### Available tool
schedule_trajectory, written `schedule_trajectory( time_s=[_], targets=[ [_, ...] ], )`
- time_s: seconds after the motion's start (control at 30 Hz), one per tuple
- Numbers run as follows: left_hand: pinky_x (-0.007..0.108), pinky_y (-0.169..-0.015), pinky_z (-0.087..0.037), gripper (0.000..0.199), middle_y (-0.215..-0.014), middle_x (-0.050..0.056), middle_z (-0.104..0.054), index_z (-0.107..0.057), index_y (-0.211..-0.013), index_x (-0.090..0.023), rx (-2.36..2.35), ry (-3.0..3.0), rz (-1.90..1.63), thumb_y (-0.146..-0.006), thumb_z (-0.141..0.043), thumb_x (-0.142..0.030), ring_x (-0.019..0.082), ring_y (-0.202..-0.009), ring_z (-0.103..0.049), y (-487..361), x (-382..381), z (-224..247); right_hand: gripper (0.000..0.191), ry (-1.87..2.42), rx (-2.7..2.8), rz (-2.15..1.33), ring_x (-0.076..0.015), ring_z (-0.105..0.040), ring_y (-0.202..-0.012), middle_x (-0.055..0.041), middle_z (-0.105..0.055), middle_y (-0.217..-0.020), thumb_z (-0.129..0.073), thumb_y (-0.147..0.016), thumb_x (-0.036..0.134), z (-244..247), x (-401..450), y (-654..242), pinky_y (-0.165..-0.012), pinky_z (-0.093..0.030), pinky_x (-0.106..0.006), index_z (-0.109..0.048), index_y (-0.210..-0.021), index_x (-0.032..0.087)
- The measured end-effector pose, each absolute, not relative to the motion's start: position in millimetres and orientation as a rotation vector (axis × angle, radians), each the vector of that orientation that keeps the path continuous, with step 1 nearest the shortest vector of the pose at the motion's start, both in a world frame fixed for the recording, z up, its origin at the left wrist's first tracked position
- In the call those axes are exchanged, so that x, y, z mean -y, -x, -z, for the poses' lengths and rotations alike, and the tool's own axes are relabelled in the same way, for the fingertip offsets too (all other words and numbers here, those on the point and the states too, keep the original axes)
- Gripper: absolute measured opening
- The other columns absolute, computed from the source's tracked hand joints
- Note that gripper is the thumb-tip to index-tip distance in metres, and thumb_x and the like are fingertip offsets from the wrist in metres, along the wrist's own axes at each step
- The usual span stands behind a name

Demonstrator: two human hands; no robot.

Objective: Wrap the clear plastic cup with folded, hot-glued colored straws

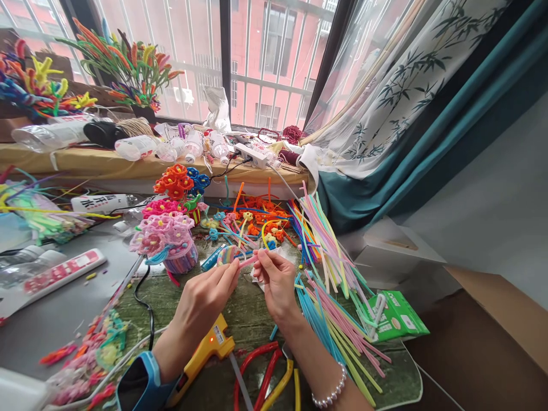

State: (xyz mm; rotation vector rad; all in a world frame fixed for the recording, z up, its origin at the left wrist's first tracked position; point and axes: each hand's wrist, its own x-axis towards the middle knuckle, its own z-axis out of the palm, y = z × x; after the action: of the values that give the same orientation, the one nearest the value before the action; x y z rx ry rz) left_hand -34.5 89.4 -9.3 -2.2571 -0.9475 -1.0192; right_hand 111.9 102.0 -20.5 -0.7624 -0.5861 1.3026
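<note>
A short length of pink pipe cleaner (247, 262) runs between my two hands over the middle of the table. My left hand (208, 295) pinches its left end, and my right hand (274, 278) grips the other end between thumb and fingers. Just behind the left fingertips lies a striped pastel roll (231, 254), with a blue tube (213, 258) beside it. A yellow glue gun (207, 355), its small light glowing orange, rests under my left wrist. To the left stands a striped pot of pink pipe-cleaner flowers (165, 235).
Bundles of long pipe cleaners (331, 319) spread over the right side, near a green packet (397, 315). Red-handled pliers (257, 371) lie at the front. Orange pipe-cleaner pieces (265, 212) cover the back. A cardboard box (492, 319) stands right; plastic bottles (137, 147) line the sill.
</note>
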Motion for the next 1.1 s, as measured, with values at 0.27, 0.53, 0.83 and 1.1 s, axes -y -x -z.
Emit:
schedule_trajectory(
  time_s=[0.27,0.53,0.83,1.1],
  targets=[
    [0.026,-0.066,-0.058,0.015,-0.083,0.008,-0.077,-0.062,-0.104,-0.008,0.925,2.222,1.019,-0.095,-0.052,-0.013,0.018,-0.071,-0.074,33.8,-91.1,7.4,0.026,0.758,0.555,-1.297,-0.0072,-0.054,-0.043,0.0005,-0.067,-0.055,-0.085,-0.061,0.035,20.9,-102.9,-112.4,-0.041,-0.037,-0.019,-0.072,-0.068,0.014],
    [0.027,-0.059,-0.058,0.017,-0.079,0.008,-0.076,-0.062,-0.103,-0.005,0.895,2.215,0.967,-0.096,-0.048,-0.011,0.019,-0.067,-0.074,35.7,-91.4,8.4,0.027,0.75,0.529,-1.297,-0.0061,-0.054,-0.041,0.0004,-0.067,-0.055,-0.087,-0.059,0.034,20.7,-103.5,-112.5,-0.041,-0.039,-0.017,-0.072,-0.068,0.013],
    [0.027,-0.063,-0.059,0.022,-0.086,0.012,-0.076,-0.061,-0.109,-0.003,0.892,2.286,0.899,-0.096,-0.044,-0.01,0.02,-0.074,-0.074,39.8,-92.5,14.1,0.025,0.738,0.532,-1.306,-0.006,-0.055,-0.042,-0.0001,-0.068,-0.056,-0.086,-0.061,0.033,21.2,-104.0,-112.6,-0.04,-0.038,-0.017,-0.072,-0.067,0.013],
    [0.027,-0.06,-0.058,0.022,-0.083,0.012,-0.074,-0.062,-0.106,-0.002,0.894,2.295,0.907,-0.095,-0.043,-0.007,0.021,-0.071,-0.073,42.7,-90.7,16.6,0.027,0.756,0.544,-1.301,-0.0071,-0.055,-0.042,-0.0002,-0.068,-0.056,-0.086,-0.06,0.034,22.1,-104.1,-113.3,-0.041,-0.039,-0.018,-0.071,-0.067,0.013]
  ],
)
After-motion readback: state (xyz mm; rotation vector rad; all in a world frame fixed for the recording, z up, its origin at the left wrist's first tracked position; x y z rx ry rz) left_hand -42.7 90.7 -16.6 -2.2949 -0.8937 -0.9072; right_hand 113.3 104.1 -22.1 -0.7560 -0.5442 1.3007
